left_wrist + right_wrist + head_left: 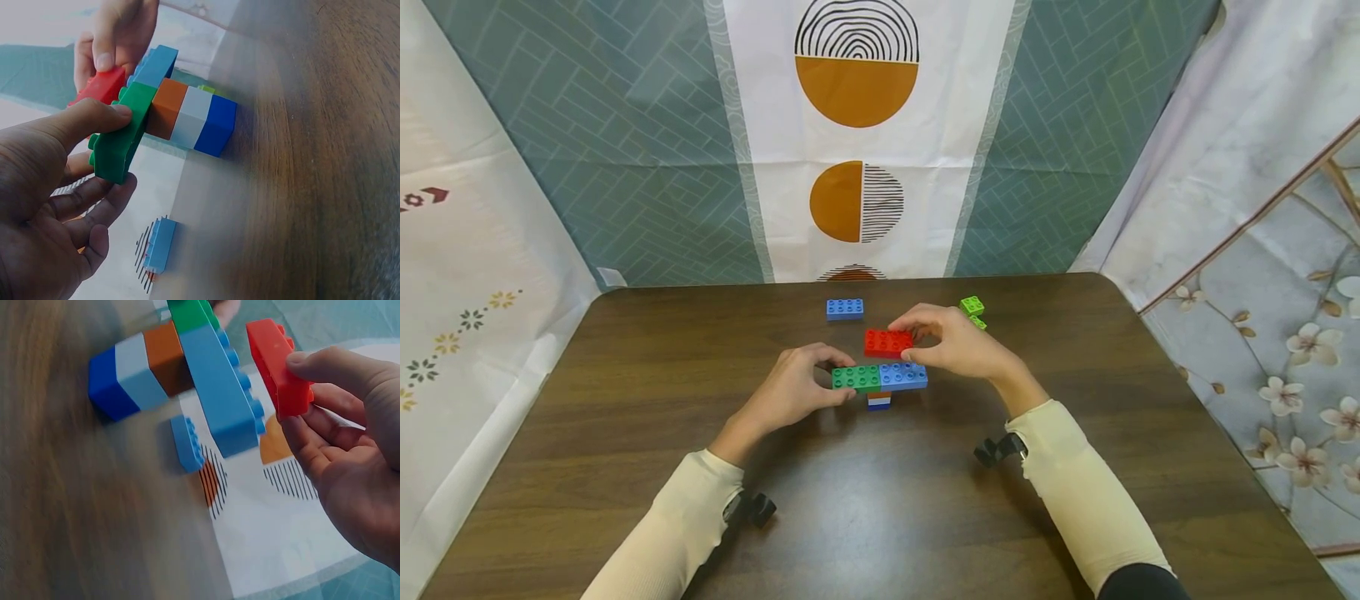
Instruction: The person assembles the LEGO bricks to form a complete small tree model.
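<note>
A small column of toy bricks stands on the table, dark blue (217,126) at the bottom, white (192,116) above it, then orange (167,107). Across its top lie a green brick (855,378) and a light blue brick (903,377), end to end, reaching out to either side. My left hand (793,385) grips the outer end of the green brick, thumb on the near side. In my right hand (958,340) a red brick (887,342) is pinched between thumb and fingers, studs up. The right wrist view has it raised above the light blue brick, with a gap between them.
Behind the build, another blue brick (845,309) lies toward the table's back edge. Two lime green bricks (972,305) sit at the back right, partly hidden by my right hand. The brown table (865,517) ends at a patterned cloth hanging behind.
</note>
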The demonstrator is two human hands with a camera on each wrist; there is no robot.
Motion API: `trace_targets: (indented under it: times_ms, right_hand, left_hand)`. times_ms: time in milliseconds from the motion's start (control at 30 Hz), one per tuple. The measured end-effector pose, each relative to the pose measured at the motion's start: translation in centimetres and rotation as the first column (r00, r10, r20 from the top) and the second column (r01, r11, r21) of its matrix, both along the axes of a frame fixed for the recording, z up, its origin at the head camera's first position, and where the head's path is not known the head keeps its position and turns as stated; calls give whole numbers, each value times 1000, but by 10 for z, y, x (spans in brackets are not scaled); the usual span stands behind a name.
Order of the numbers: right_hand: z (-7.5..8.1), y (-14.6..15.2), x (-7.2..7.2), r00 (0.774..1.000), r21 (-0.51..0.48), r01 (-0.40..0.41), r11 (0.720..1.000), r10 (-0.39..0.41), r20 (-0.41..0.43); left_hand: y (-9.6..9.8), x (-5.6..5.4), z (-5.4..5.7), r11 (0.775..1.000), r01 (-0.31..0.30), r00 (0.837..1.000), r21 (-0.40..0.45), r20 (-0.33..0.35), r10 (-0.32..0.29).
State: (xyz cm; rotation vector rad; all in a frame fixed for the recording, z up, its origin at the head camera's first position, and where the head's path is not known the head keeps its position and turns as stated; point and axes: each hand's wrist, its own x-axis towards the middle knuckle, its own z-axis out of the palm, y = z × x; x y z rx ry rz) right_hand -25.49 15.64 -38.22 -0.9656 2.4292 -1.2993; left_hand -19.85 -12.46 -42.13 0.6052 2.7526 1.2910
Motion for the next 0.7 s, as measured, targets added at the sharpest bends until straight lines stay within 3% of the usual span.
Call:
trace_targets:
  times_ms: [267, 700]
  right_hand:
    - [-3, -11, 13, 997, 17, -76, 997, 76, -10]
    - [-11, -17, 16, 994, 31, -106, 994, 106, 6]
  left_hand:
    - [-1, 0, 0, 1000, 14, 1000, 14, -15, -14]
    - [-1, 0, 0, 1000, 11, 1000, 1, -17, -11]
